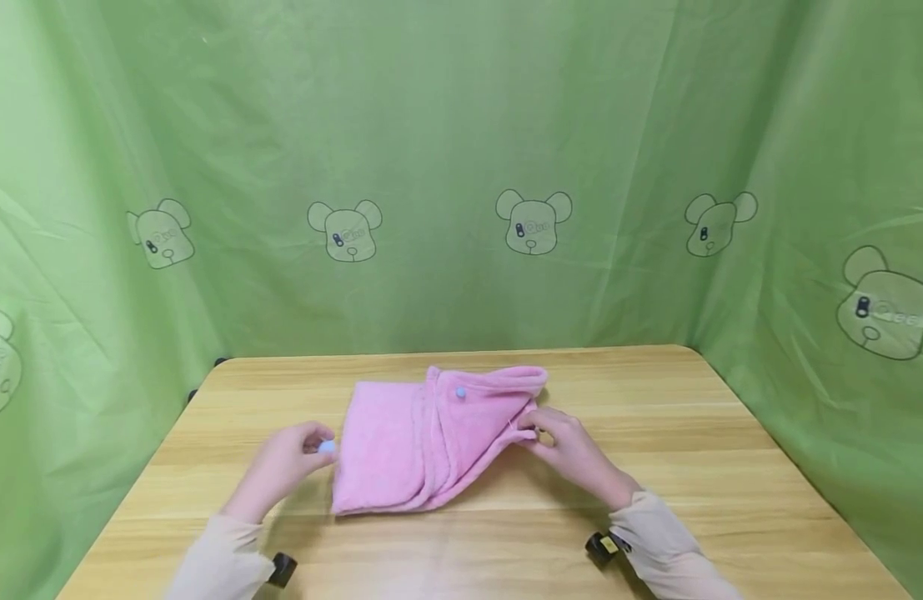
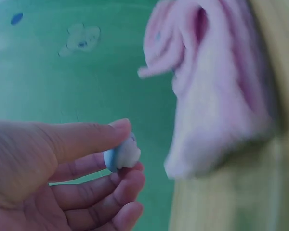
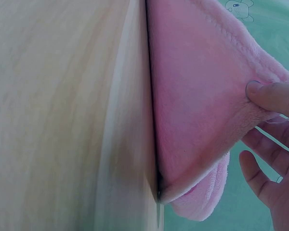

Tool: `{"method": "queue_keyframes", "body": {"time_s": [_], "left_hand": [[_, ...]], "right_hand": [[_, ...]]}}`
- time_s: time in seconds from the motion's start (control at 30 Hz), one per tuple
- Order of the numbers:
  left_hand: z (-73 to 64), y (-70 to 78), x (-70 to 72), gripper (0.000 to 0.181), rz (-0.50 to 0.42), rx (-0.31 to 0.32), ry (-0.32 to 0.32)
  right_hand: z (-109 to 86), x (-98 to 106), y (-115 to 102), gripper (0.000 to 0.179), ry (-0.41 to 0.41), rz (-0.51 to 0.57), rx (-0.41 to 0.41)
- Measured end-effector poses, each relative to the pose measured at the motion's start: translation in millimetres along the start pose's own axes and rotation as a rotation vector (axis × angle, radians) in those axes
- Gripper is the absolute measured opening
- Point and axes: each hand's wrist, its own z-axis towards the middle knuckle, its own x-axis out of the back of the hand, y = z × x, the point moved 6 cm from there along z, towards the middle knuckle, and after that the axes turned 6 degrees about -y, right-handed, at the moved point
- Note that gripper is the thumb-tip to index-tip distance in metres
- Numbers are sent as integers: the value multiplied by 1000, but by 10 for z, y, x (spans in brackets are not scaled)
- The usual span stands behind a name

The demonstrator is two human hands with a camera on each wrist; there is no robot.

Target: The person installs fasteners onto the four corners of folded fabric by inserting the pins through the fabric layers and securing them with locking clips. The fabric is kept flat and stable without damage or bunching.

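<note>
A pink plush hair towel (image 1: 382,442) lies folded on the table, its right end drawn to a narrow, raised corner. On its upper fold sits a round blue button (image 1: 461,392). My right hand (image 1: 574,450) pinches the towel's right edge between thumb and fingers; in the right wrist view the towel (image 3: 197,96) hangs taut from that pinch. Just off the towel's left edge, my left hand (image 1: 284,462) holds a small piece, light blue on one side and white with a bumpy outline on the other (image 2: 124,155), between thumb and fingertips.
The wooden table (image 1: 656,533) runs back to a green curtain (image 1: 446,300) printed with bear heads, which encloses the back and both sides. A black wrist camera (image 1: 283,570) shows below the left sleeve, another black camera (image 1: 600,550) beside the right.
</note>
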Motion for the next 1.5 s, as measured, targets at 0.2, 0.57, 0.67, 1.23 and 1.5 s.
{"method": "queue_keyframes", "body": {"time_s": [0.2,0.57,0.67,1.23,1.5], "left_hand": [[224,380,-79,27,-52,-92,36],[667,936,-487,25,-293,-233,70],[770,1055,-668,27,-398,-256,7],[1080,1451,-1479,26,-790,-116,-153],[1083,1450,-1643,26,-941,-45,-187]], "right_hand": [[-11,8,1,24,6,-9,8],[-5,45,6,25,19,-35,32],[-7,43,-4,25,14,-42,30],[9,23,-37,24,19,-44,61],[2,34,-33,24,15,-45,44]]}}
